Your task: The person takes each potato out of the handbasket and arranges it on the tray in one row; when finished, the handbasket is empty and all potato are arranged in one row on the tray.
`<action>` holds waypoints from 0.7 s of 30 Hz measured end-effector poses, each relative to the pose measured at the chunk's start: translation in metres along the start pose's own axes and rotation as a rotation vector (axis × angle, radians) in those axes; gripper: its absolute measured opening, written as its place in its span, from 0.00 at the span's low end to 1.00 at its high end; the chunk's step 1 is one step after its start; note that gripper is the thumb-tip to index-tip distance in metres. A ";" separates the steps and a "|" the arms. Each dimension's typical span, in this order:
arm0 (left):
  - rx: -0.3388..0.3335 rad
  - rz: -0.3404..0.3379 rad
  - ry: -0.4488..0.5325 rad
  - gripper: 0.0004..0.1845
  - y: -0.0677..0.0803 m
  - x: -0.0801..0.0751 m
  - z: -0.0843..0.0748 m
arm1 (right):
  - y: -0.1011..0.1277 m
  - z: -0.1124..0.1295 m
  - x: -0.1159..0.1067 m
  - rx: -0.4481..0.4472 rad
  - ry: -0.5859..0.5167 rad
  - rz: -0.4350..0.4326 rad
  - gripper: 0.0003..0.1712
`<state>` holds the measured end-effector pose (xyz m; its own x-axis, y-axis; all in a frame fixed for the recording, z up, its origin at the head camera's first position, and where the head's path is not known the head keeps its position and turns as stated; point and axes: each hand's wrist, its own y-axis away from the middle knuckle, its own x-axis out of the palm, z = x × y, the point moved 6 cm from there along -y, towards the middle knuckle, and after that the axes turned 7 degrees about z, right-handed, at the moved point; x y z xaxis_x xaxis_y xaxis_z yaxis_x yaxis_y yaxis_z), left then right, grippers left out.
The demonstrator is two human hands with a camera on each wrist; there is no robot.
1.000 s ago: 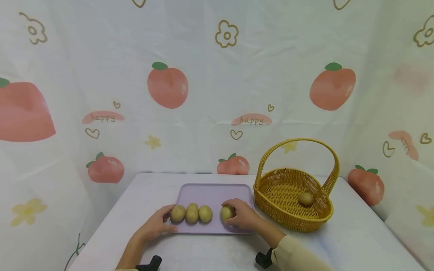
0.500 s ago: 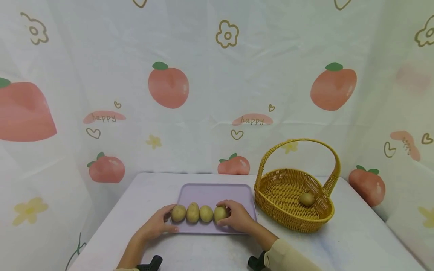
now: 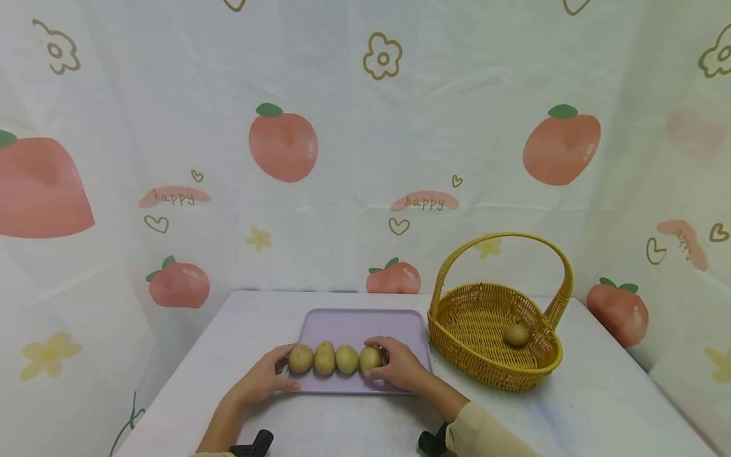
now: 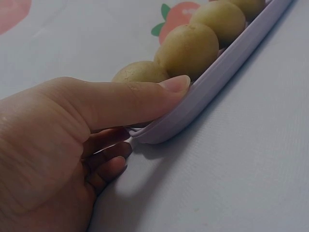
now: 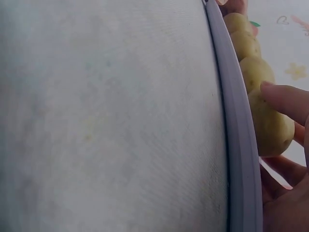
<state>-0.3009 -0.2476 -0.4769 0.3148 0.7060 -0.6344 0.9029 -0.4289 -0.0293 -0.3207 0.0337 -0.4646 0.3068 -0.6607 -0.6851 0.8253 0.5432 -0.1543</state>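
Observation:
Potatoes stand in a side-by-side row along the near part of a lilac tray (image 3: 365, 320). My left hand (image 3: 264, 379) curves around the leftmost potato (image 3: 300, 360) at the tray's left end. Its thumb (image 4: 145, 96) lies along the near rim, while its lower fingers curl outside the tray corner. At the other end, my right hand (image 3: 400, 367) holds the rightmost potato (image 3: 370, 360) between thumb and fingers. That potato touches its neighbour (image 3: 346, 360) in the right wrist view. Another potato (image 3: 324, 358) completes the row.
To the tray's right stands a yellow wicker basket (image 3: 485, 374) with a tall arched handle, holding one potato (image 3: 516, 335). A white table (image 3: 245, 317) carries everything. A fruit-printed cloth (image 3: 342, 241) hangs behind and at the sides.
My right hand has slid its potato leftward across the tray against the other potatoes, mostly during the first half second. The left hand has stayed in place.

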 end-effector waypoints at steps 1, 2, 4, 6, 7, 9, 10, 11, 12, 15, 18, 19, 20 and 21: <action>-0.001 -0.003 0.002 0.48 0.000 0.000 0.000 | 0.000 0.000 -0.001 0.000 -0.001 0.003 0.33; -0.001 -0.006 0.002 0.48 0.000 0.000 0.000 | 0.001 0.001 -0.002 -0.002 -0.006 0.006 0.34; 0.003 -0.009 0.002 0.48 0.001 0.000 -0.001 | 0.003 0.001 -0.005 -0.008 -0.022 0.007 0.34; 0.007 -0.007 0.002 0.48 0.001 0.000 -0.001 | 0.007 0.002 -0.011 -0.023 -0.042 0.002 0.33; 0.009 -0.007 0.002 0.48 0.001 0.001 -0.002 | 0.009 0.003 -0.015 -0.033 -0.046 -0.003 0.33; 0.011 -0.004 -0.002 0.48 0.000 0.001 -0.002 | 0.013 0.007 -0.025 -0.055 -0.057 -0.011 0.32; 0.010 -0.004 -0.002 0.48 0.000 0.001 -0.002 | 0.015 0.009 -0.030 -0.066 -0.052 -0.015 0.32; 0.008 -0.006 -0.005 0.48 0.000 0.001 -0.002 | 0.017 0.012 -0.036 -0.079 -0.051 -0.015 0.31; 0.004 -0.009 -0.006 0.48 0.000 0.001 -0.001 | 0.019 0.014 -0.042 -0.087 -0.045 -0.017 0.30; 0.004 -0.011 -0.010 0.48 0.001 0.001 -0.001 | 0.025 0.020 -0.062 -0.103 -0.020 -0.032 0.27; 0.007 -0.009 0.003 0.48 0.001 0.001 -0.001 | 0.032 0.022 -0.084 -0.108 -0.005 -0.068 0.23; 0.007 -0.006 0.006 0.48 0.001 0.001 -0.001 | 0.034 0.022 -0.092 -0.103 0.002 -0.082 0.21; 0.004 -0.005 0.013 0.48 0.001 0.001 -0.001 | 0.036 0.022 -0.100 -0.091 0.013 -0.093 0.19; 0.004 -0.002 0.017 0.48 0.001 0.001 -0.001 | 0.038 0.022 -0.108 -0.076 0.016 -0.102 0.18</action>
<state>-0.2996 -0.2472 -0.4766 0.3178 0.7166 -0.6208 0.9025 -0.4293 -0.0335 -0.3124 0.1141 -0.3811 0.2155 -0.7064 -0.6742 0.8134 0.5119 -0.2763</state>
